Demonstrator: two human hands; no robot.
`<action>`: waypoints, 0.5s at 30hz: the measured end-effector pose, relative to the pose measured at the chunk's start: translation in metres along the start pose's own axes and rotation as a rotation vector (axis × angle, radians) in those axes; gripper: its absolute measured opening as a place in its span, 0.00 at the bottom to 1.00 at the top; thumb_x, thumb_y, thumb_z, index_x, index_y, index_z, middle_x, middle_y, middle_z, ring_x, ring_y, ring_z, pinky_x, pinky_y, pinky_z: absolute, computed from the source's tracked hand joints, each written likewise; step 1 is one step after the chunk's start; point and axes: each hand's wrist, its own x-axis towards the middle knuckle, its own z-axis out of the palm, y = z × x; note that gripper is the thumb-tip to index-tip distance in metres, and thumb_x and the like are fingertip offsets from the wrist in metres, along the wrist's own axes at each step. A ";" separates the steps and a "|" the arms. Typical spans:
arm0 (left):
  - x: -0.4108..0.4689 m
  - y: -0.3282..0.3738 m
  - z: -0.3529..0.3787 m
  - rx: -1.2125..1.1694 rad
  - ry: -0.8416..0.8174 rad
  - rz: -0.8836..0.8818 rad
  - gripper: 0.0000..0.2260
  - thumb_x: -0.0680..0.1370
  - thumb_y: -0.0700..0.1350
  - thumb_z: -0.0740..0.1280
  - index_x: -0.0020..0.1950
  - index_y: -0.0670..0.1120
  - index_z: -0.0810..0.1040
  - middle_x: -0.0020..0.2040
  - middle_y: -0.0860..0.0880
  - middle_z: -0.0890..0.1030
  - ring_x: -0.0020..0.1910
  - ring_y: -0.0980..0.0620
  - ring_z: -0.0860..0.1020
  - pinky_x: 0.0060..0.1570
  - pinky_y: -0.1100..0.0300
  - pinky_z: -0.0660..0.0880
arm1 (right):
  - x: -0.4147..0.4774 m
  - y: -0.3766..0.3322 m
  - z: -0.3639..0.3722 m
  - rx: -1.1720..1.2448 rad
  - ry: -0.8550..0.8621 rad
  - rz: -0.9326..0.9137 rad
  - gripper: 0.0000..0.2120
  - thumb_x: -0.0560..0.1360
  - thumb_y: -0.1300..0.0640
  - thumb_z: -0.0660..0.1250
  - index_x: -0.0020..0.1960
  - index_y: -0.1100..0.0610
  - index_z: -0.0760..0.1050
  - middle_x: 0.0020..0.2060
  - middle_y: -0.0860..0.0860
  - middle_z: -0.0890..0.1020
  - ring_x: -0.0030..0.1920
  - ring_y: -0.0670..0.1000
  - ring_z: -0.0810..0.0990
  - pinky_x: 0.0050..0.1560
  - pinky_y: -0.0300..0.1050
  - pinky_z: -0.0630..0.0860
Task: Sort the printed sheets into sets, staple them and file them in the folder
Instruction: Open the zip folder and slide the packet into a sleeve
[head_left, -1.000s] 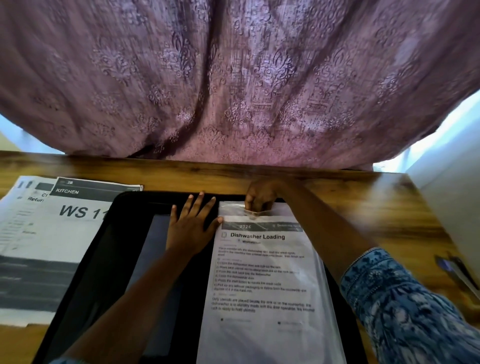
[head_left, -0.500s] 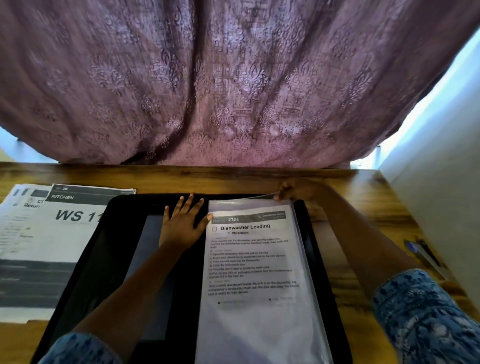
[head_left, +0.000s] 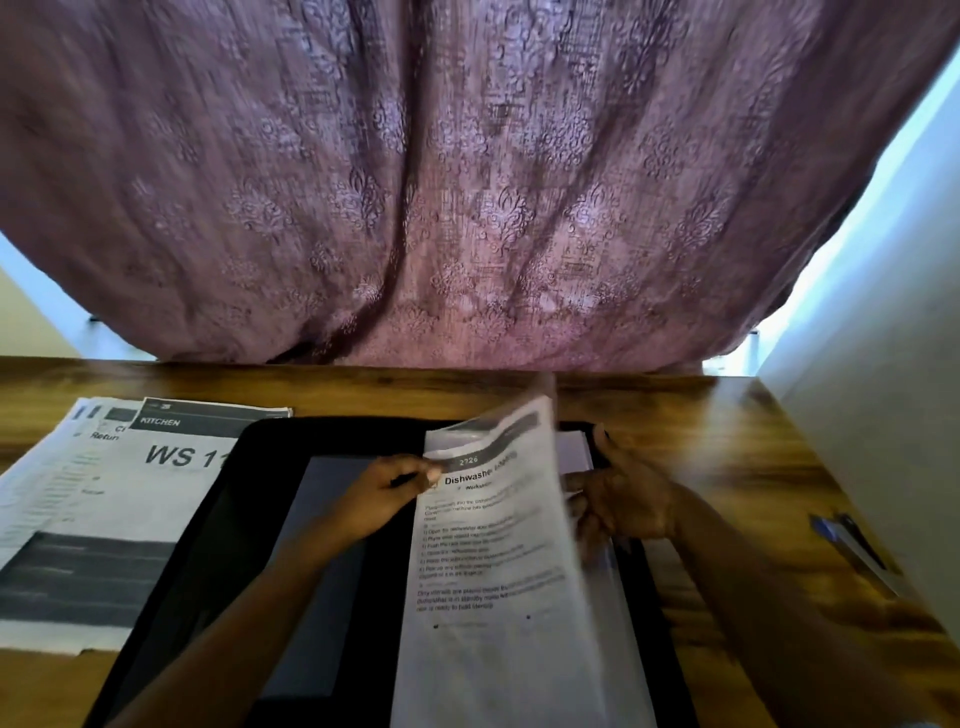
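An open black folder (head_left: 249, 519) lies on the wooden table in front of me. On its right half a clear sleeve holding the "Dishwasher Loading" sheet (head_left: 488, 551) is lifted and curling over toward the left. My left hand (head_left: 384, 493) pinches the sleeve's upper left edge. Behind the raised sleeve, my right hand (head_left: 628, 499) sits on the folder's right half, partly hidden; its fingers look curled at the sleeve's right edge. More sleeves lie flat under the raised one.
A stack of printed sheets (head_left: 104, 509), topped by "KITCHEN WS 11", lies on the table left of the folder. Pens (head_left: 852, 545) lie near the right table edge. A mauve curtain (head_left: 467, 182) hangs behind the table; a white wall stands at right.
My left hand left the folder's dark panel and took the sleeve's edge. The sleeve, flat before, has risen and swings leftward. My right hand moved from the top edge down behind it.
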 end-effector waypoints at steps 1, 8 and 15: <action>-0.011 0.014 -0.002 -0.178 -0.037 -0.068 0.29 0.63 0.78 0.61 0.54 0.62 0.82 0.56 0.61 0.82 0.59 0.61 0.77 0.62 0.60 0.68 | 0.005 0.000 0.010 0.015 -0.102 -0.077 0.46 0.65 0.22 0.54 0.64 0.58 0.75 0.53 0.59 0.82 0.52 0.59 0.81 0.53 0.54 0.76; -0.097 0.083 -0.047 -0.548 0.145 -0.271 0.40 0.54 0.67 0.76 0.61 0.49 0.79 0.54 0.44 0.84 0.50 0.43 0.83 0.48 0.49 0.78 | 0.064 0.006 0.107 -0.006 -0.268 -0.329 0.31 0.73 0.34 0.60 0.70 0.51 0.69 0.71 0.49 0.69 0.73 0.53 0.63 0.73 0.55 0.53; -0.105 0.040 -0.126 -0.316 0.420 -0.537 0.08 0.71 0.33 0.71 0.48 0.42 0.83 0.45 0.39 0.84 0.40 0.43 0.83 0.46 0.52 0.78 | 0.123 0.013 0.154 -0.229 -0.012 -0.432 0.16 0.77 0.59 0.61 0.65 0.57 0.72 0.64 0.49 0.75 0.69 0.50 0.70 0.72 0.51 0.63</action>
